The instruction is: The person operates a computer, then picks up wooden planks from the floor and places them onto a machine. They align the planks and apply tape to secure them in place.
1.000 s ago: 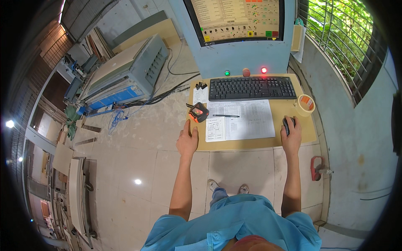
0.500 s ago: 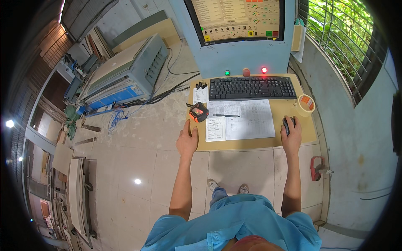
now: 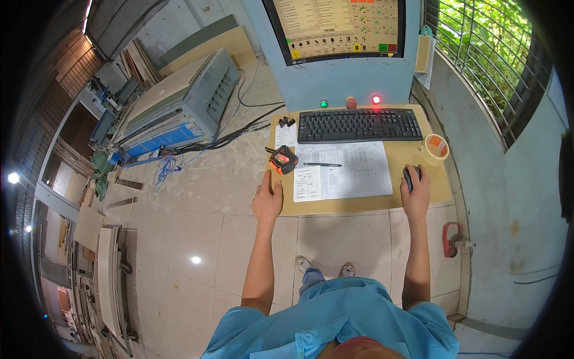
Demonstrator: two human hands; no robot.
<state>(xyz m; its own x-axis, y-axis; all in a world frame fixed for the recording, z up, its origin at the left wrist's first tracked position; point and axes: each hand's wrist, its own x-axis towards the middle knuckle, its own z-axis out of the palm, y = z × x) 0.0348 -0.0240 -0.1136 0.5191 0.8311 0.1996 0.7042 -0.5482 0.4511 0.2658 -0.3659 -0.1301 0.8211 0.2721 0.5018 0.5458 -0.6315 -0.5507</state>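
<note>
My right hand (image 3: 415,192) covers a black computer mouse (image 3: 409,175) on the right part of a tan desk (image 3: 359,203). My left hand (image 3: 266,199) rests flat on the desk's front left corner, fingers together, holding nothing. Just beyond it lies an orange and black tape measure (image 3: 283,160). White printed sheets (image 3: 344,172) with a pen (image 3: 323,164) on them lie between my hands. A black keyboard (image 3: 359,125) sits behind the sheets, under a monitor (image 3: 338,27) set in a blue panel.
A roll of tape (image 3: 435,149) sits at the desk's right edge. Green, tan and red buttons (image 3: 350,103) line the panel. A grey and blue machine (image 3: 179,107) with cables stands on the left. A barred window (image 3: 484,54) is on the right, a red object (image 3: 451,238) by the wall.
</note>
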